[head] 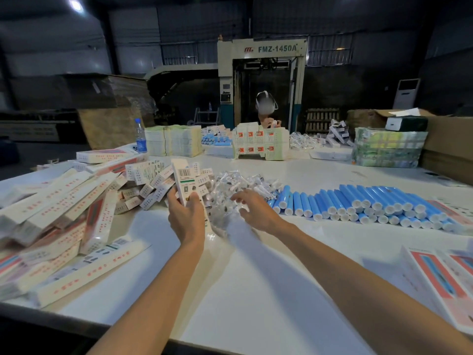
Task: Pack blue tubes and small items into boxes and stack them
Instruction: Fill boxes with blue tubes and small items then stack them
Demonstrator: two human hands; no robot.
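Nearest lies the white table (256, 265), bare under both forearms. By the right elbow lie flat printed sheets (440, 275) with red and blue panels.

The left hand (185, 216) grips a long white box (185, 180) by its lower end, thumb on the front and fingers curled round behind. The box stands nearly upright above the fingers, with a barcode near its top and a green band and small pictures lower down. The right hand (253, 208) has its fingers spread and loosely bent, blurred, holding nothing. Its fingertips hover at the near edge of a pile of small clear-wrapped items (235, 183), which lies just beyond and between the two hands.

Right of the right fingers lie the blue tubes (358, 203) in a layered row, their white caps facing the near edge. Left of the left fingers sprawls a heap of long white boxes (64, 208) with red print, and beyond it a scatter of small white cartons (151, 180).

Farther off on the table stand a water bottle (140, 135) with a blue cap, stacks of pale flat cartons (174, 139) and a wrapped greenish bundle (386, 147) beside a brown cardboard box (445, 144).

Across the table another person (266, 108) handles a box. Behind them rises a cream machine (263, 49) marked FMZ-1450A, in a dim warehouse.
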